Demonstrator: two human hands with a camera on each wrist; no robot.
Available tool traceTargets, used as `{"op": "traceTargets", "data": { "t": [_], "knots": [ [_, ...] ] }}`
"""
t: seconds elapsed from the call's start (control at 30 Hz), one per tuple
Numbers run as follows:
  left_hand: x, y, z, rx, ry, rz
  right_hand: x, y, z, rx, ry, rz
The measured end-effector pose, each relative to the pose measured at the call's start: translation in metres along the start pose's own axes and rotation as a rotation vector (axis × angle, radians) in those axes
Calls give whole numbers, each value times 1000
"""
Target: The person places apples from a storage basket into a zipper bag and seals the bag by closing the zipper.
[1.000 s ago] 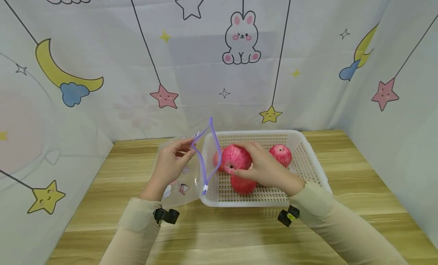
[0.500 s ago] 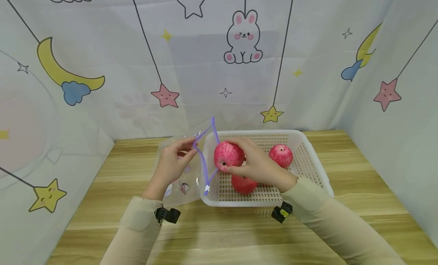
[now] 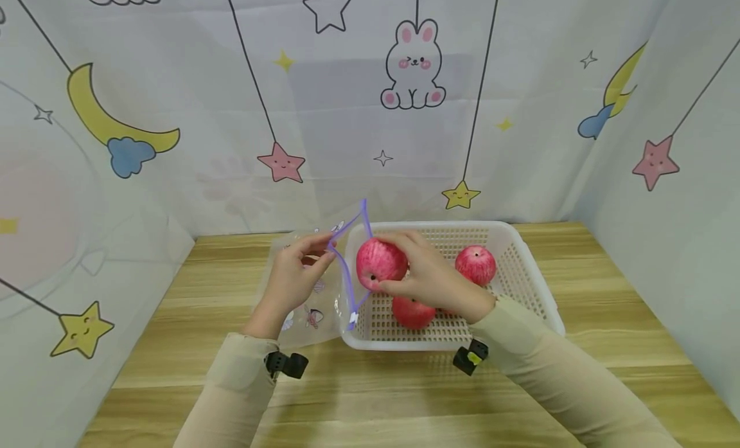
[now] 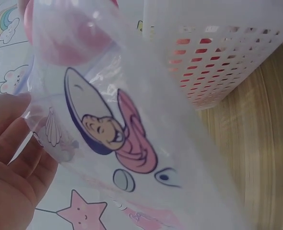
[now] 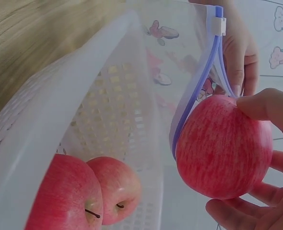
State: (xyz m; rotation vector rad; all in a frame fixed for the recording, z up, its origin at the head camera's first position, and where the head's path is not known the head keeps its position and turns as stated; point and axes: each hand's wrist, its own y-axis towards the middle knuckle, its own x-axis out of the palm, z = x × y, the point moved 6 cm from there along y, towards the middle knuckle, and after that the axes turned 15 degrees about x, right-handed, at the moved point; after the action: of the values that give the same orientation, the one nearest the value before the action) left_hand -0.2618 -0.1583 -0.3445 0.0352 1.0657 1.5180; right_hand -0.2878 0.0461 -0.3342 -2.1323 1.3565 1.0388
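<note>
My left hand (image 3: 293, 274) pinches the purple zip edge of a clear slider bag (image 3: 318, 316) printed with cartoon shells and figures. The bag's mouth gapes toward the right. In my right hand (image 3: 430, 277) is a red apple (image 3: 380, 263), gripped between thumb and fingers at that mouth, over the left end of a white basket. The right wrist view shows the held apple (image 5: 223, 148) against the purple zip strip (image 5: 199, 86). Through the clear film, the left wrist view shows the apple's pink-red side (image 4: 69, 36). My right hand partly covers the apples below.
The white perforated basket (image 3: 537, 287) stands on a wood-grain table (image 3: 370, 396). Inside are a red apple (image 3: 475, 265) at the right and another (image 3: 413, 313) near the front. A curtain (image 3: 335, 114) with cartoon prints hangs behind the table.
My right hand has carried the apple leftward from over the basket's middle-left to the bag's mouth. My left hand keeps its pinch on the bag edge, nearly in place.
</note>
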Motion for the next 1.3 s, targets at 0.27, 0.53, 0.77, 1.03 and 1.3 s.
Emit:
{"op": "traceTargets", "data": {
  "t": [0.27,0.53,0.77,1.03,1.3],
  "knots": [
    [-3,-1,2,15,-1,13,3,4,-7,-23,10,-26],
    [-4,-1,1,2,-31,42,9,10,-19,-86,-10,-32],
    [-7,-3,0,-45,-49,44,13,14,-30,-114,-41,-29],
    [-11,-4,-3,-75,-110,57,17,23,-43,-125,-63,-34],
    [-13,-5,-6,-96,-141,61,17,24,-48,-102,-46,-12]
  ]
}}
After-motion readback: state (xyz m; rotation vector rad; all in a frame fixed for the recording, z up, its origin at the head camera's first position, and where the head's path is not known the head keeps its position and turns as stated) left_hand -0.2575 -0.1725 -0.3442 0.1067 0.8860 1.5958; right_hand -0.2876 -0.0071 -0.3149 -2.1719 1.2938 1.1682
